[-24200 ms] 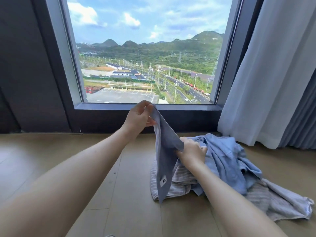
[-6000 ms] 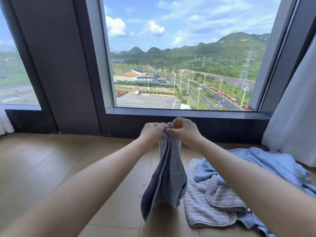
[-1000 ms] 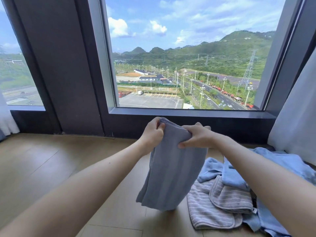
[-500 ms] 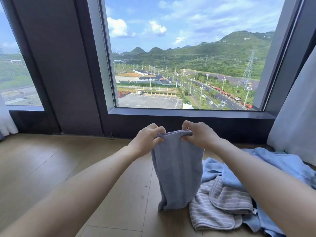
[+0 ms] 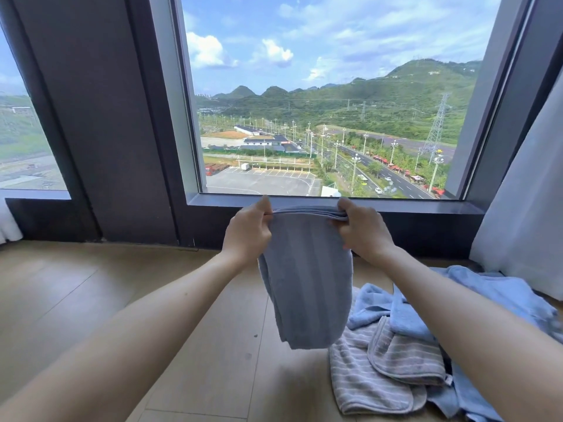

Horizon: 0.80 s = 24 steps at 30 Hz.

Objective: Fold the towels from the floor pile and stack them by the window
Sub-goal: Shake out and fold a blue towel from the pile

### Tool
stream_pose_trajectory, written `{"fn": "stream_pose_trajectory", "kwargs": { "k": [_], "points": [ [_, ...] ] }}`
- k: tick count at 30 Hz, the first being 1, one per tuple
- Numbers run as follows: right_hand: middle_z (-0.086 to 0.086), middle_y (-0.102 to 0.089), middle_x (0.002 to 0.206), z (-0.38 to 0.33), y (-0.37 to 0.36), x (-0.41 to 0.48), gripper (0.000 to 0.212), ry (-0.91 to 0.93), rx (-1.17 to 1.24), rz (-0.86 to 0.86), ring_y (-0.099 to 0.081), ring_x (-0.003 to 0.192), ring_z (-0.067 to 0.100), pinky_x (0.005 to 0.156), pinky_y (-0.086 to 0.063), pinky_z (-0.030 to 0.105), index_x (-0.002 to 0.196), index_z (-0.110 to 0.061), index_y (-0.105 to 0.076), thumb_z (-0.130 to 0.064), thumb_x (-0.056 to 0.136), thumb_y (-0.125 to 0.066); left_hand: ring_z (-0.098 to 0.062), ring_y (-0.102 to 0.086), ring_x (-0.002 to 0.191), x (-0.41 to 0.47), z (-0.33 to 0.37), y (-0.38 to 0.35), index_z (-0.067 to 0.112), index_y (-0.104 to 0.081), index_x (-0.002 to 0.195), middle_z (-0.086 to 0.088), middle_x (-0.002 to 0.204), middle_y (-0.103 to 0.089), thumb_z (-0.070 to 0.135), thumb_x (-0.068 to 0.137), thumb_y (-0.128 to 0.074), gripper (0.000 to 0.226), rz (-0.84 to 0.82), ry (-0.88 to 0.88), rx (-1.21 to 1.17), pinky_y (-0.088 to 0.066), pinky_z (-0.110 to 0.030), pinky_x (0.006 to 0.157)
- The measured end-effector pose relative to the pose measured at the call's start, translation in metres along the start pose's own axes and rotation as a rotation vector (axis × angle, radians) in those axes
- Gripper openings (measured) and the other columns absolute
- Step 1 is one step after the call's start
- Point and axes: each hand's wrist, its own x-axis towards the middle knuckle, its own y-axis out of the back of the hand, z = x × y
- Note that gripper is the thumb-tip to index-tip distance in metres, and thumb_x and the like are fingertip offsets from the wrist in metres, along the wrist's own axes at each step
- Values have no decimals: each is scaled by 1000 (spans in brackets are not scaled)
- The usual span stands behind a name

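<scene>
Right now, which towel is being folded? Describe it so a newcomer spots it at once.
Find the big window; just below its sill, a towel hangs in the air from the left hand and right hand, each pinching a top corner. It is plain grey-blue and doubled over, unlike the light-blue towels and striped towels rumpled on the floor at right.

This looks like a lived-in room high up in a building, a flat or a hotel room; which of the two cannot be told. A big window in a dark frame takes up the far wall, with a low sill under it. Through the window a car park, a road and green hills lie far below. Under the window runs a pale wooden plank floor. Right of the window a white curtain hangs to the floor. Below the window's right corner lies a loose pile of towels.
</scene>
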Motion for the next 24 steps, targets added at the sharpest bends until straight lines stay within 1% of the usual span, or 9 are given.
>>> {"fn": "stream_pose_trajectory", "kwargs": {
  "k": [8,11,13,16,19,20,21,23,24],
  "points": [
    [8,-57,72,0,2,-3,16,-53,194,-47,-53,67,24,59,-40,28,74,-18,-50,-17,86,-61,-25,-51,82,1,-3,0,6,-48,97,0,81,-46,-6,86,-45,16,50,-100,149,-35,-29,65],
    [6,-55,64,-6,4,-2,27,-107,294,-57,-57,62,24,60,-50,30,63,-18,-47,-13,83,-65,-27,-58,94,4,-3,4,11,-40,93,-4,87,-53,-8,83,-39,21,-8,-71,147,-43,-35,69],
    [6,-56,62,-9,4,-4,20,-141,337,-67,-62,63,26,67,-54,36,66,-11,-52,-11,81,-66,-23,-56,94,3,-8,6,15,-35,90,-1,87,-51,-7,83,-36,23,-75,-20,103,-42,-31,69],
    [11,-63,71,-13,9,0,10,-101,295,112,-61,70,29,67,-50,37,82,-5,-60,-15,81,-61,-17,-46,79,12,-2,15,14,-35,88,1,80,-45,-7,88,-39,21,9,-65,-68,-34,-28,63],
    [2,-53,68,-27,21,-2,17,-7,425,386,-43,62,21,56,-35,32,75,-6,-54,-19,84,-60,-22,-37,76,26,12,23,10,-36,82,-3,80,-41,-8,85,-42,19,246,-171,-150,-29,-28,62],
    [0,-51,70,-26,23,-3,18,10,387,368,-43,63,20,55,-32,30,69,-11,-49,-17,84,-59,-23,-39,77,30,12,21,12,-36,80,-3,81,-44,-8,83,-42,20,131,-161,-72,-29,-26,61],
    [-1,-52,74,-24,21,-7,21,27,214,223,-47,68,21,56,-31,30,66,-17,-45,-15,83,-57,-23,-43,79,28,11,17,16,-37,79,-2,85,-48,-5,81,-42,22,-107,-119,92,-30,-25,59],
    [0,-56,82,-11,10,-16,21,-11,-153,-206,-55,82,25,53,-31,27,63,-21,-42,-12,79,-52,-22,-49,81,19,4,8,22,-37,77,1,91,-53,0,79,-40,23,-560,-2,365,-35,-27,59],
    [-1,-56,81,-3,9,-16,21,-39,-212,-276,-56,84,26,53,-31,25,62,-21,-41,-12,78,-52,-21,-49,81,17,2,6,21,-38,79,3,90,-52,0,80,-39,22,-601,31,382,-35,-28,60]
  ]
}}
